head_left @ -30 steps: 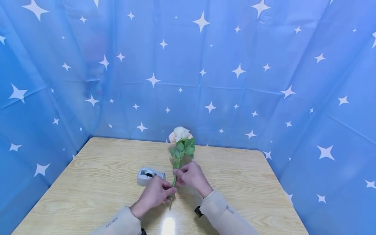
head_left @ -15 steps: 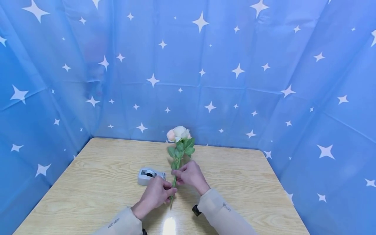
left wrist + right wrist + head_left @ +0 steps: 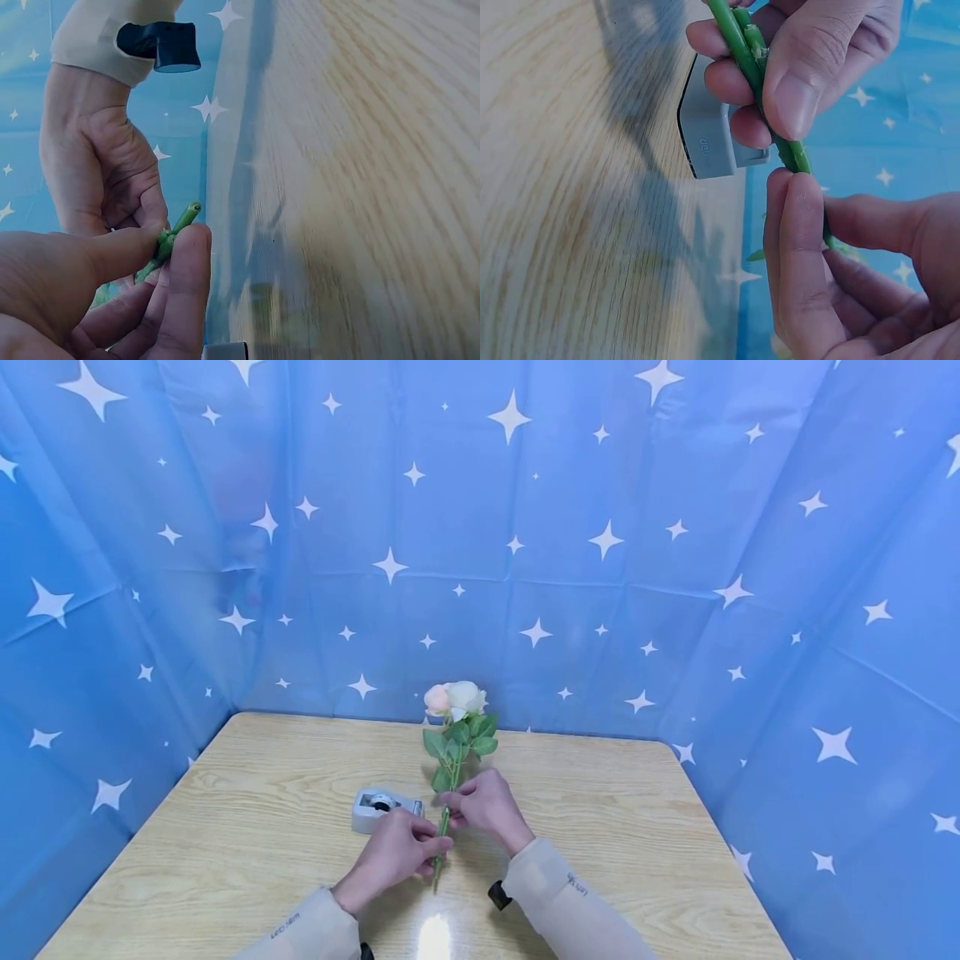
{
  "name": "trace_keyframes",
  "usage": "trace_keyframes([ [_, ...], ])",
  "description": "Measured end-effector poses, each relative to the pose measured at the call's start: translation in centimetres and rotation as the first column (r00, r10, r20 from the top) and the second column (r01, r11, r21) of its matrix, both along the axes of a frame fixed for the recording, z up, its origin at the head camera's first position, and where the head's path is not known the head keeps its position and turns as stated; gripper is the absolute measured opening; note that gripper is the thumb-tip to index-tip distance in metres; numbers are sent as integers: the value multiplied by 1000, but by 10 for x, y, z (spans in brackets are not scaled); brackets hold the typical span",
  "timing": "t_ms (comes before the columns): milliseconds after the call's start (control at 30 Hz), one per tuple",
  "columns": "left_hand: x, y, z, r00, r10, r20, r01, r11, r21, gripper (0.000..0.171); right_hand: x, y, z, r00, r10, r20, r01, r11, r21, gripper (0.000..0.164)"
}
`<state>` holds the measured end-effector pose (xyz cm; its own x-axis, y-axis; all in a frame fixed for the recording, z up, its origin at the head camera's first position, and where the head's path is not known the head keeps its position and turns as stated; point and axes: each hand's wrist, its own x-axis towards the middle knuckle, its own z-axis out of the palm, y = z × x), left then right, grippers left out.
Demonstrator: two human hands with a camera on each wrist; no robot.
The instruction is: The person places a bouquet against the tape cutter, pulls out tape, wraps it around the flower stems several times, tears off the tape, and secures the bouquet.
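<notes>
A small bunch of roses [image 3: 463,697], white and pale pink with green leaves, leans away over the table with its blooms at the far edge. My left hand [image 3: 393,850] pinches the lower stems between thumb and fingers, close to their cut ends. Higher up, just below the leaves, my right hand [image 3: 486,810] pinches the same stems. Seen from the right wrist, several green stems [image 3: 742,45] lie side by side, of uneven length, and run through both hands. One stem end [image 3: 189,216] pokes out past the left thumb in the left wrist view.
A grey tape dispenser [image 3: 367,814] with a roll in it stands on the wooden table [image 3: 225,827], just beyond the left hand. Blue star-patterned curtains [image 3: 465,527] enclose the table at the back and sides.
The bunch has turned a little, its blooms shifting slightly left, and the pink rose shows more fully beside the white one. The right hand has moved slightly left; the left hand stays about in place.
</notes>
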<state>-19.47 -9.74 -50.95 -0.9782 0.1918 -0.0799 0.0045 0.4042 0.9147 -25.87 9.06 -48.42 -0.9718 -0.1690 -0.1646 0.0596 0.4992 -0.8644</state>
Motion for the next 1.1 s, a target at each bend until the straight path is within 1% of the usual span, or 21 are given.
trace_keyframes([
  [167, -2, -4, -2, 998, -16, 67, 10, 996, 92, 18, 0, 1, 0, 1000, 7, 11, -7, 1000, -25, 24],
  [333, -5, -9, -4, 989, -56, 136, 31, 984, 176, 24, 0, 2, 2, 1000, 10, 17, -9, 999, -43, 25],
  [467, -6, -13, -4, 976, -100, 195, 48, 966, 252, 32, 0, 1, 2, 1000, 13, 10, -13, 999, -47, 25],
  [700, -8, -20, -6, 945, -167, 282, 54, 929, 367, 37, -1, 1, 1, 998, 26, 55, -19, 992, -124, 22],
  [867, -10, -22, -7, 927, -197, 320, 48, 907, 418, 37, -2, 0, -1, 998, 29, 63, -20, 990, -140, 21],
  [967, -12, -22, -9, 920, -205, 333, 41, 897, 440, 34, -3, 0, -3, 997, 29, 70, -18, 989, -148, 19],
  [1100, -14, -21, -11, 917, -215, 337, 41, 889, 456, 33, -4, 0, -4, 996, 30, 86, -15, 985, -171, 19],
])
